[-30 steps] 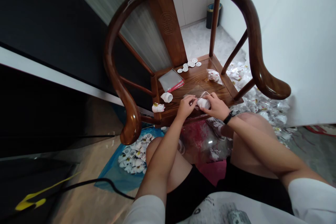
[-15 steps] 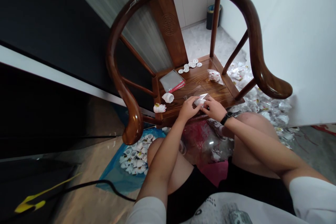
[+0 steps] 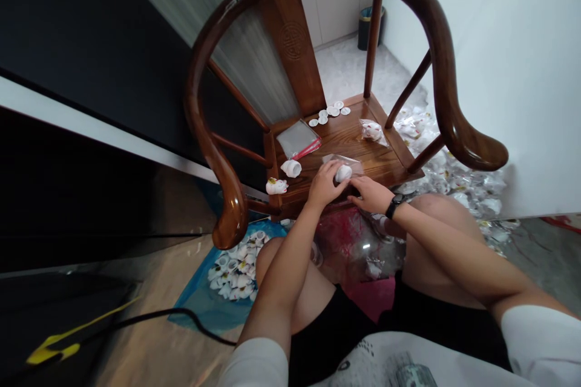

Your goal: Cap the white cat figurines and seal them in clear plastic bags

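Observation:
At the front edge of a wooden chair's seat, my left hand (image 3: 325, 185) curls around a small white figurine (image 3: 344, 173), which lies on or in a clear plastic bag (image 3: 353, 163). Whether the figurine is wholly inside the bag, I cannot tell. My right hand (image 3: 373, 195), with a dark watch on the wrist, is just right of it, its thumb and fingers apart and holding nothing visible. To the left on the seat are a white hollow piece (image 3: 291, 168) and a painted white figurine (image 3: 276, 186). Behind them lies a stack of clear bags with red edges (image 3: 299, 139).
The chair's curved armrest (image 3: 481, 154) surrounds the seat. White discs (image 3: 333, 111) and a bagged figurine (image 3: 372, 130) lie farther back. Many bagged pieces (image 3: 454, 175) cover the floor at right; loose white pieces (image 3: 238, 269) fill a blue sheet at left. A bin (image 3: 364, 30) stands behind.
My right hand has come off the figurine and its fingers have spread. My left hand has shifted over the figurine, whose rounded white end now faces up. The clear bag shows flatter behind it.

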Tool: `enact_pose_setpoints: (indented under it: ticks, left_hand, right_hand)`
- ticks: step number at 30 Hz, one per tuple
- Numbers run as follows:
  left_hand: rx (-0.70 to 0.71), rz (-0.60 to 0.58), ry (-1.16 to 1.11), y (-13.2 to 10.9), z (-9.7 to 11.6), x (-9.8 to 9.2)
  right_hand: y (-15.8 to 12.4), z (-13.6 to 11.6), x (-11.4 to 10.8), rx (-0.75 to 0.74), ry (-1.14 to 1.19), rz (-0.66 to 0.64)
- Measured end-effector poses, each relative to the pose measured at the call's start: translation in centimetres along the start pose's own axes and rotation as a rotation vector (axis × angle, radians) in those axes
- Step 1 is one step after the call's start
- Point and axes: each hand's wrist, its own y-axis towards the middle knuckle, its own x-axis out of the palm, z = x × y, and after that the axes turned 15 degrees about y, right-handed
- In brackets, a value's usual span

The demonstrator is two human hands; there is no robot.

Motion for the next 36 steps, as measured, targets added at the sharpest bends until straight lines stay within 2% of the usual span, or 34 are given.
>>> enact_pose_setpoints:
  ticks: [7,13,21,27,31,36]
  left_hand:
    - [-0.079,-0.026,-0.012,0.3,-0.6,0.4]
    - [-0.081,0.011,0.068,0.5,0.4,0.0]
    - [-0.097,-0.006,0.079,1.1,1.1,0.2]
    - [-0.145,-0.004,0.164,1.6,1.7,0.6]
    - [-0.165,-0.006,0.156,1.8,1.5,1.3]
    - [-0.201,0.024,0.182,2.3,1.5,1.1]
  right_hand:
    - [0.2,0.0,0.1,-0.026,-0.070,-0.044]
    - [0.1,-0.6,0.0,-0.027,-0.094,-0.049]
    - [0.5,-1.4,0.7,-0.101,-0.160,-0.027]
    - [0.7,-1.5,1.7,-0.068,-0.162,-0.089]
    - [0.5,-1.7,1.5,-0.047,-0.179,-0.091]
    - [0.4,-2.0,1.0,-0.042,-0.223,-0.124]
